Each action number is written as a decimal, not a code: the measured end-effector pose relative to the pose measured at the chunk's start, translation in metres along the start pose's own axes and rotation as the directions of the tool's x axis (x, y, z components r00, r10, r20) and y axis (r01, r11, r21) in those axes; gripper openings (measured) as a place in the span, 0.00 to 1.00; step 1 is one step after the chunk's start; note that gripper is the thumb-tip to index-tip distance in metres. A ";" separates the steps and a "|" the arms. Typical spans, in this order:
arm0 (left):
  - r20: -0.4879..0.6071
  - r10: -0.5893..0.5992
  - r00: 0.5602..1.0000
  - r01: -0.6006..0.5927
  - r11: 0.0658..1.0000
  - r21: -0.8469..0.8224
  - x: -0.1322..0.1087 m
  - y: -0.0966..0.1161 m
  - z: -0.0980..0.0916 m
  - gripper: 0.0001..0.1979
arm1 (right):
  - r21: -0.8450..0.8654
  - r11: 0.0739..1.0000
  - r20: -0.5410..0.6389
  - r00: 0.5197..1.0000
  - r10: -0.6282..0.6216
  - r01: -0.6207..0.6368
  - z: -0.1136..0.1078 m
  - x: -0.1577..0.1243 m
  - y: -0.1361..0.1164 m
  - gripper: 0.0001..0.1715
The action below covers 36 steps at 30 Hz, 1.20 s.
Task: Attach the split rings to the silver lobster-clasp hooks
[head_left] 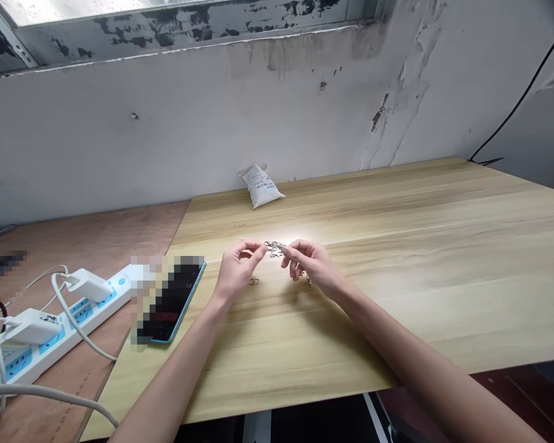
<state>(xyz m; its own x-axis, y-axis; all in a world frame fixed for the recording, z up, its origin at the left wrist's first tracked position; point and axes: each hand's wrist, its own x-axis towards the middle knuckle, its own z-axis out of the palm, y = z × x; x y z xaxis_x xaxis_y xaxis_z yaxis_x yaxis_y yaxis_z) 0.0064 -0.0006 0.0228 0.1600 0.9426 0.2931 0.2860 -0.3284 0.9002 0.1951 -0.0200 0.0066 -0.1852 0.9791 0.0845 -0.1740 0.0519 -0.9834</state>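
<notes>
A small heap of shiny metal rings [275, 248] is between my two hands, over the tabletop. My left hand [239, 267] is closed in a pinch at the heap's left edge, thumb and forefinger together; what lies between the fingertips is too small to make out. From the right side, my right hand [311, 261] pinches a metal ring at the edge of the heap, its other fingers curled underneath. Two loose rings [253, 281] lie below my left hand. More rings [309, 280] show partly beneath my right hand.
A white plastic packet [262, 186] with a label rests on the wooden table [420, 246] near the wall. Left of my left arm lies a phone [173, 301], partly blurred. Beyond it, a white power strip [78, 317] holds plugged chargers and cables on a brown board.
</notes>
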 end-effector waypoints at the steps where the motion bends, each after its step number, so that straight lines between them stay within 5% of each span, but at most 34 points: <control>1: 0.017 0.021 1.000 -0.021 1.000 0.020 -0.001 0.000 0.001 0.13 | -0.018 1.000 -0.011 1.000 -0.020 0.020 0.000 0.000 0.000 0.22; 8: 0.045 0.014 0.999 -0.014 1.000 0.002 -0.004 -0.002 0.006 0.11 | -0.286 0.945 -0.045 0.983 -0.179 0.159 0.008 -0.007 0.000 0.20; 17: 0.074 -0.095 0.993 0.104 0.988 -0.118 -0.003 -0.003 0.005 0.11 | -0.644 0.694 0.068 0.927 -0.369 0.324 0.008 -0.009 0.007 0.15; 24: 0.068 -0.003 0.998 0.005 1.000 -0.017 0.002 -0.009 -0.001 0.09 | -0.783 0.497 0.164 0.896 -0.414 0.373 0.002 -0.006 0.010 0.12; 28: 0.166 0.001 0.986 -0.005 1.000 0.024 0.002 -0.004 -0.005 0.09 | -0.846 0.358 0.205 0.861 -0.465 0.394 -0.011 -0.006 -0.001 0.15; 32: 0.302 0.019 0.953 -0.068 0.986 0.154 0.000 0.001 -0.011 0.09 | -0.872 0.334 0.128 0.825 -0.550 0.358 -0.024 -0.006 -0.011 0.15; 36: 0.331 0.111 0.937 -0.248 0.879 0.407 -0.006 0.000 -0.028 0.06 | -0.890 0.313 0.149 0.861 -0.485 0.331 -0.036 -0.004 -0.010 0.14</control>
<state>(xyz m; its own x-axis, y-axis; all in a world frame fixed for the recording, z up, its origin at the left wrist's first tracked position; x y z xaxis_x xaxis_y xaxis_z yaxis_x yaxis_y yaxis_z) -0.0214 -0.0047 0.0301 0.4949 0.8267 0.2679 0.5961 -0.5472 0.5875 0.2325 -0.0178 0.0108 -0.2195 0.7888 0.5741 0.7454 0.5153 -0.4229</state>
